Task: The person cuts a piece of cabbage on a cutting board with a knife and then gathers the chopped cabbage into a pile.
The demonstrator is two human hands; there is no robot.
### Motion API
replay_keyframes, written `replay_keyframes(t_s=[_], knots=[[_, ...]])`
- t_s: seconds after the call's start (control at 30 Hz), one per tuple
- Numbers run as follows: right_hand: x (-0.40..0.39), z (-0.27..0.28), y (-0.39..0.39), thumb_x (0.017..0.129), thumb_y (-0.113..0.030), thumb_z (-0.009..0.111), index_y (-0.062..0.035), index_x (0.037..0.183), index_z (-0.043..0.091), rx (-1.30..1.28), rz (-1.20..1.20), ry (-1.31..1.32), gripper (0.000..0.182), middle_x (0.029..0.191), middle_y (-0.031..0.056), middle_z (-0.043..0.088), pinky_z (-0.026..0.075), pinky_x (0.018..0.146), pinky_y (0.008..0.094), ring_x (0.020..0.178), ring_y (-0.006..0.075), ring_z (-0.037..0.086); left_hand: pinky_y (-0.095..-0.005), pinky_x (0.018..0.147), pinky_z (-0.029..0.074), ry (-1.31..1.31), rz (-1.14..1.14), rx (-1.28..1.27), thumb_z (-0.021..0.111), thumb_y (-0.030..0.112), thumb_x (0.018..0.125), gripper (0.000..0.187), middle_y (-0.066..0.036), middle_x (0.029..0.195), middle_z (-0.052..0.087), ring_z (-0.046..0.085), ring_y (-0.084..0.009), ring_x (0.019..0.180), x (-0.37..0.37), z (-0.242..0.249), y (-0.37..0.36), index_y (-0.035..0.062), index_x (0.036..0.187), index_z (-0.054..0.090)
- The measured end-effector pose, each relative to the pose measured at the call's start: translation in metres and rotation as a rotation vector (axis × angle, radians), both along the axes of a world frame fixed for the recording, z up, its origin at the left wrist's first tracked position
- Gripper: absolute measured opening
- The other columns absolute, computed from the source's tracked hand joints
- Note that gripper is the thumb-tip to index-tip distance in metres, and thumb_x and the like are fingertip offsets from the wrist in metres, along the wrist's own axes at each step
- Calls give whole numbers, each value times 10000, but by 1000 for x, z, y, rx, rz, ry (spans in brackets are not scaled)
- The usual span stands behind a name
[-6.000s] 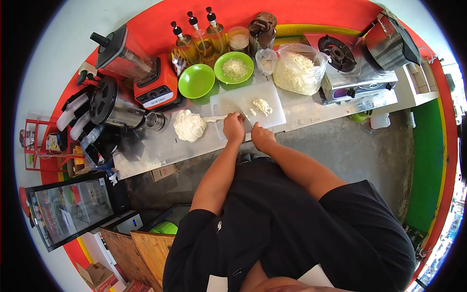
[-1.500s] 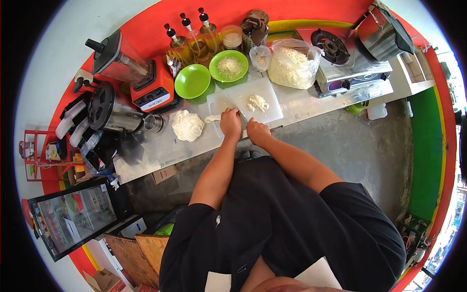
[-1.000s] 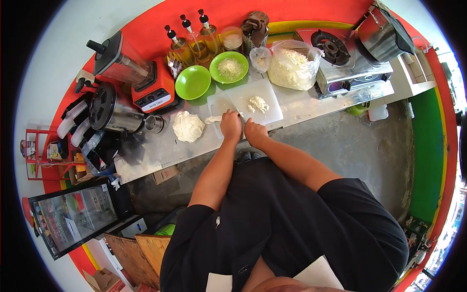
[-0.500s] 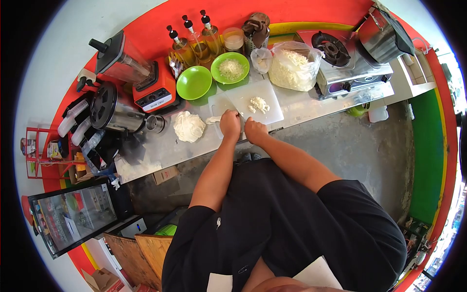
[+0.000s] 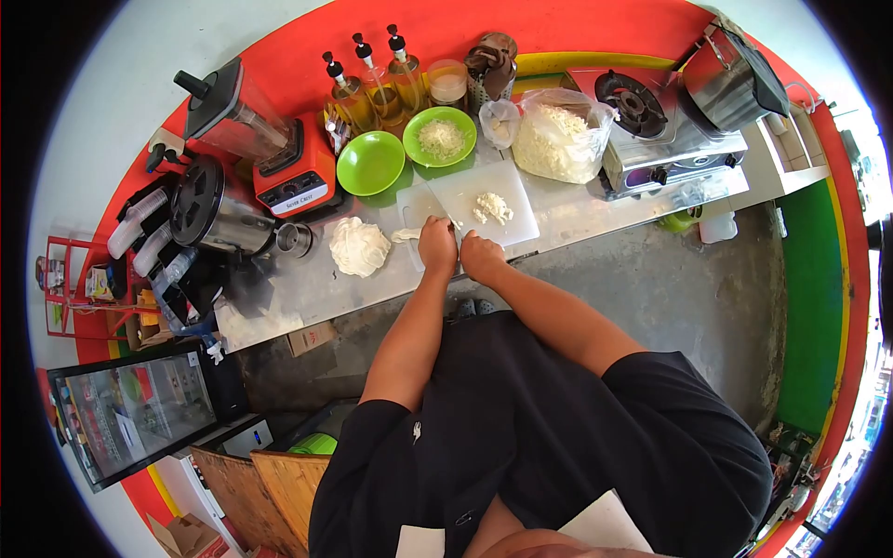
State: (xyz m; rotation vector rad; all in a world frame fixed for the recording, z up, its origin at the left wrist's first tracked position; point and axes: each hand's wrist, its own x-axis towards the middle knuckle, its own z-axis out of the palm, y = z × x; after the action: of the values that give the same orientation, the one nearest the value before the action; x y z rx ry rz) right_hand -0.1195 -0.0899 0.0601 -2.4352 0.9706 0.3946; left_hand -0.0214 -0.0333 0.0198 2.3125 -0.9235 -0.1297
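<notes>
Gripping a white strip [image 5: 406, 235] against the cutting board [image 5: 516, 206], the left hand [image 5: 437, 246] apparently steadies it beside the knife [image 5: 445, 205] clasped in the right hand [image 5: 483, 259].

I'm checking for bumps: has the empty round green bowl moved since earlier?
No, the green bowl keeps its place beside the boxy red blender base.

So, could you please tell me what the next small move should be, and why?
I'd probably ease the left hand slightly back along the pale strip before another cut: its fingertips look close to the knife in the right hand, and uncut strip extends beyond it.
</notes>
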Motion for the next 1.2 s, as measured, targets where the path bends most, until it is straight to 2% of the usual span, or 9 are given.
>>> replay_keyframes(t_s=[0.1, 0.43, 0.5, 0.6, 0.73, 0.83, 0.97, 1.13, 1.2], knots=[[-1, 9, 5, 936, -103, 584, 48, 1115, 520, -5, 6, 37, 243, 1041, 257, 723, 586, 864, 449, 1015, 382, 726, -478, 778, 539, 12, -29, 101, 635, 98, 856, 107, -146, 936, 677, 662, -366, 899, 6, -2, -1, 67, 849, 737], [-7, 0, 2, 947, -108, 571, 54, 1105, 527, 16, 14, 13, 231, 1048, 271, 720, 593, 841, 454, 1014, 393, 725, -456, 818, 547, -55, -69, 48, 616, 89, 841, 138, -153, 952, 692, 669, -362, 918, 1, -11, 6, 47, 865, 746], [-3, 6, 4, 947, -107, 569, 55, 1107, 522, 7, 22, 16, 233, 1046, 277, 717, 592, 840, 458, 1010, 397, 725, -474, 804, 541, -59, -87, -46, 617, 87, 821, 146, -203, 937, 701, 671, -395, 868, 3, -13, 6, 16, 832, 745], [-4, 5, 8, 944, -100, 569, 59, 1120, 517, 6, 25, 30, 243, 1052, 280, 715, 589, 848, 460, 1005, 403, 724, -482, 797, 542, -29, -76, 45, 626, 91, 822, 142, -209, 927, 698, 672, -400, 871, 6, -10, 4, 25, 847, 749], [-7, -2, 7, 927, -95, 604, 67, 1136, 517, 41, -6, 6, 278, 1071, 273, 716, 584, 873, 453, 1039, 398, 716, -501, 783, 536, -2, -20, 27, 639, 103, 826, 126, -215, 914, 695, 669, -409, 874, 5, -1, 2, 35, 842, 744], [-4, 1, -1, 915, -91, 629, 70, 1139, 516, 49, 10, 22, 298, 1082, 274, 713, 581, 883, 453, 1059, 395, 710, -494, 796, 550, 87, -8, 137, 622, 100, 851, 128, -202, 942, 694, 676, -403, 915, 7, 1, -2, 39, 852, 735], [-1, 20, 1, 906, -76, 641, 72, 1142, 514, 28, 62, 77, 306, 1087, 279, 709, 580, 883, 456, 1065, 392, 708, -474, 794, 537, -41, 3, 157, 654, 113, 830, 105, -169, 936, 703, 663, -376, 900, 8, 3, -1, 65, 844, 747], [-8, 3, 7, 906, -76, 639, 66, 1126, 514, 11, 48, 46, 290, 1076, 273, 712, 584, 873, 449, 1044, 386, 717, -449, 787, 522, -144, -11, 124, 680, 129, 813, 85, -134, 911, 701, 644, -341, 883, 12, -2, 2, 85, 825, 752], [-10, -6, 4, 908, -78, 637, 63, 1120, 515, 26, 49, 40, 282, 1075, 270, 713, 585, 871, 446, 1036, 384, 720, -456, 795, 525, -48, -6, 114, 681, 133, 814, 89, -129, 899, 693, 650, -344, 898, 12, -5, 2, 75, 818, 749]])
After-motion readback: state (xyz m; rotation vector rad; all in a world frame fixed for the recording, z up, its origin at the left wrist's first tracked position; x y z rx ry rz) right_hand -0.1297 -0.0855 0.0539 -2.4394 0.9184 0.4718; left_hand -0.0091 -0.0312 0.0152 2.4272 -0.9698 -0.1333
